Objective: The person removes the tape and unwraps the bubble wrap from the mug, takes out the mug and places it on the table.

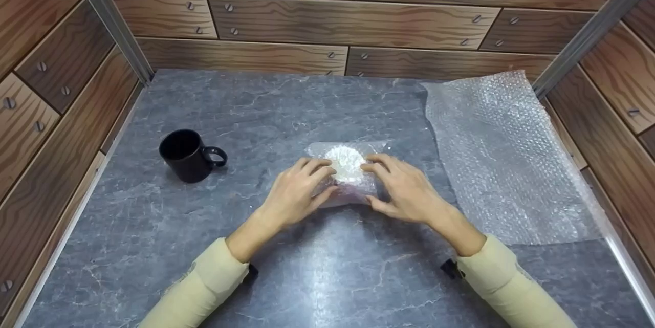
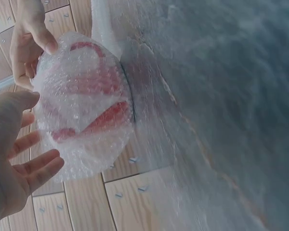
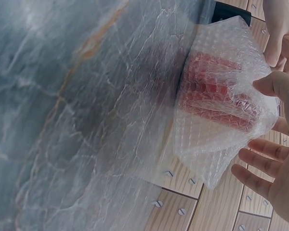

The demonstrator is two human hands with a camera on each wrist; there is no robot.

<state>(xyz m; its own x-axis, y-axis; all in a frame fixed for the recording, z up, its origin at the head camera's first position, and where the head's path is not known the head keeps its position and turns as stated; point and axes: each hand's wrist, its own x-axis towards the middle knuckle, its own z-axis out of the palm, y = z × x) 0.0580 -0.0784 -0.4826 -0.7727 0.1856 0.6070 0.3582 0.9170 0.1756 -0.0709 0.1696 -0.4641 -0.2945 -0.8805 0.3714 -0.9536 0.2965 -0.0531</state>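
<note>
In the head view, a bubble-wrapped bundle (image 1: pixel 348 167) stands mid-table, pale on top with pinkish red lower down. Red and white parts show through the wrapping (image 2: pixel 91 103) in the left wrist view, but the kind of thing inside cannot be told. At its left side is my left hand (image 1: pixel 292 192), fingers spread and slightly bent. My right hand (image 1: pixel 407 190) is on the opposite side; its thumb lies against the wrap in the right wrist view, with the other fingers (image 3: pixel 260 163) extended loosely. Neither hand grips the bundle.
A black mug (image 1: pixel 187 158) stands upright on the left of the table, handle facing right. A large flat sheet of bubble wrap (image 1: pixel 504 164) covers much of the right side. Wood-patterned walls (image 1: pixel 353 23) and metal corner posts enclose the grey marbled tabletop (image 1: pixel 256 113).
</note>
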